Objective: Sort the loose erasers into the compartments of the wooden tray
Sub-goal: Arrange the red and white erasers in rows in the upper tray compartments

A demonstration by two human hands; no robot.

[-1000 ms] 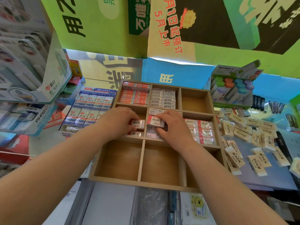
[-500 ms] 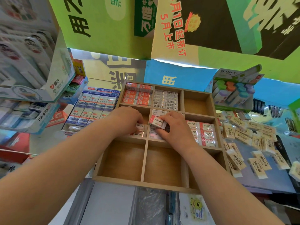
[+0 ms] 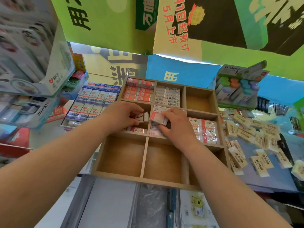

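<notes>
While a box [image 3: 93, 104] of blue-labelled erasers stands at far left, the left hand [image 3: 121, 116] pinches a small eraser [image 3: 144, 117] over the middle-left compartment of the wooden tray [image 3: 148, 180]. Just beside it, the right hand [image 3: 176, 128] curls its grip round a red-and-white eraser [image 3: 158, 118] above the centre compartment. Cream loose erasers [image 3: 256, 137] lie scattered on the desk [image 3: 276, 178], right of the tray.
</notes>
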